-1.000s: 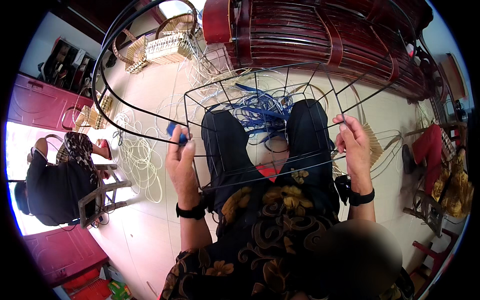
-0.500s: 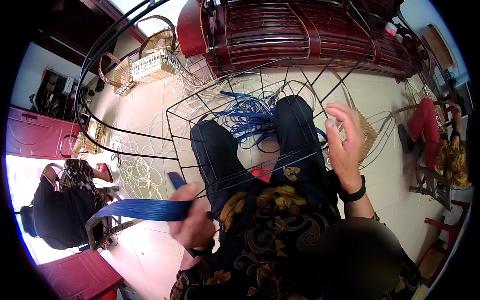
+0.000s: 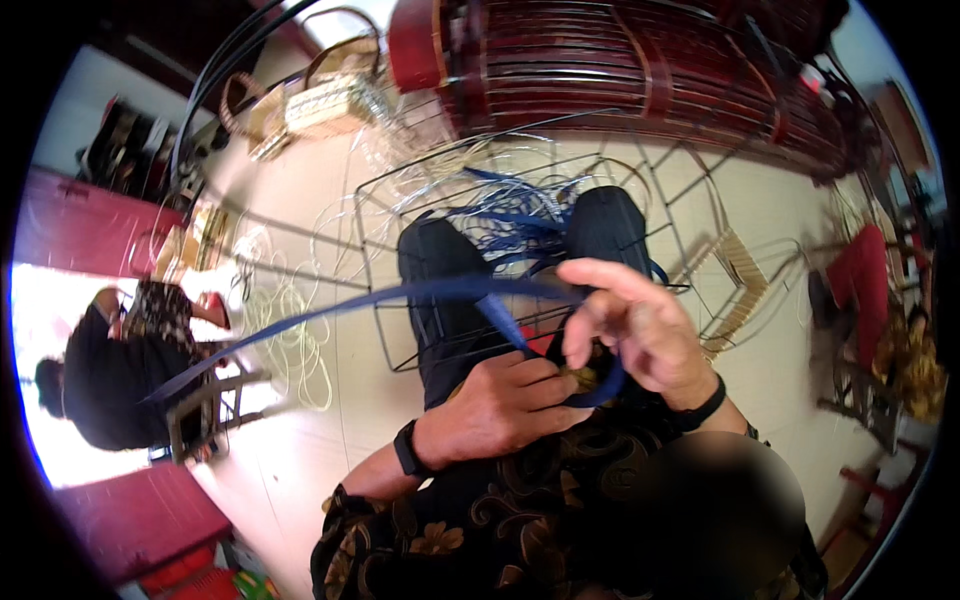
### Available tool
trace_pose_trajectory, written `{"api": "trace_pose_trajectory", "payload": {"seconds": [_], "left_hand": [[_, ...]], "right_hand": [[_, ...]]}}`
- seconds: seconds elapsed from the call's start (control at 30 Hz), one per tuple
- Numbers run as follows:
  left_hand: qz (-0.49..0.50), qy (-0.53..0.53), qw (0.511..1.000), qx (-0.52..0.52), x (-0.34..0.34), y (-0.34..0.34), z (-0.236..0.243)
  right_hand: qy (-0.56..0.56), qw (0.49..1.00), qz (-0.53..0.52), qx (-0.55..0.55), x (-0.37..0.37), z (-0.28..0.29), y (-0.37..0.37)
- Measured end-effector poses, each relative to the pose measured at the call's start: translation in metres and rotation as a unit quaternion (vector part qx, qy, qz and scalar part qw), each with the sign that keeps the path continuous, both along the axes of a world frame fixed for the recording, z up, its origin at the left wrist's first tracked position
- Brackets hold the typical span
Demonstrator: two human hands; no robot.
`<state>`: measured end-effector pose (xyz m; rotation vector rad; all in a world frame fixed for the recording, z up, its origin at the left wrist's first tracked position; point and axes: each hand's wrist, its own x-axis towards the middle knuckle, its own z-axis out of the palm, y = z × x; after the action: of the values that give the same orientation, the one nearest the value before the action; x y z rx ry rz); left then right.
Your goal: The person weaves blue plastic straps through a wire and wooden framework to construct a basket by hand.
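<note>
A long, flat blue strip (image 3: 400,292) arcs from the far left across my lap and bends into a loop near my hands. My left hand (image 3: 505,405) is closed around part of this strip, low in front of my body. Just to its right, my right hand (image 3: 645,340) has its fingers curved and spread, with the strip passing behind them. Across my knees lies a black wire frame (image 3: 363,240), partly hidden by my hands and the strip. Beyond it, between and past my knees, is a tangle of blue strips (image 3: 520,220).
A dark red slatted bench (image 3: 560,70) stands at the far side. Pale woven baskets (image 3: 325,105) and loose pale strands (image 3: 285,330) lie on the floor at the left. A seated person (image 3: 110,360) is at the left; another person (image 3: 860,290) sits at the right.
My left hand has moved right with the blue strip, in front of my body. My right hand has come down and left beside it. The strip now loops around near both hands.
</note>
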<state>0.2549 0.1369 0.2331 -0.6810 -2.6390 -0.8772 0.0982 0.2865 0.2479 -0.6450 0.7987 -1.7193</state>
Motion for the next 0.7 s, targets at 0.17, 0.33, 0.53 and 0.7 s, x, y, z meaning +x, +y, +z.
{"api": "trace_pose_trajectory", "payload": {"seconds": [0.17, 0.33, 0.53, 0.7], "left_hand": [[0.003, -0.017, 1.0, -0.003, 0.004, 0.002, -0.002], [0.061, 0.042, 0.997, 0.015, 0.006, 0.0, 0.0], [0.224, 0.04, 0.97, 0.082, 0.027, -0.019, 0.014], [0.354, 0.008, 0.933, 0.068, 0.052, -0.045, 0.019]], "right_hand": [[0.03, 0.999, -0.025, -0.018, -0.002, -0.005, 0.001], [-0.05, 0.993, -0.09, -0.062, -0.007, -0.002, -0.003], [-0.1, 0.969, -0.194, -0.119, -0.033, -0.007, 0.005], [-0.104, 0.95, -0.268, -0.121, -0.045, -0.01, 0.009]]}}
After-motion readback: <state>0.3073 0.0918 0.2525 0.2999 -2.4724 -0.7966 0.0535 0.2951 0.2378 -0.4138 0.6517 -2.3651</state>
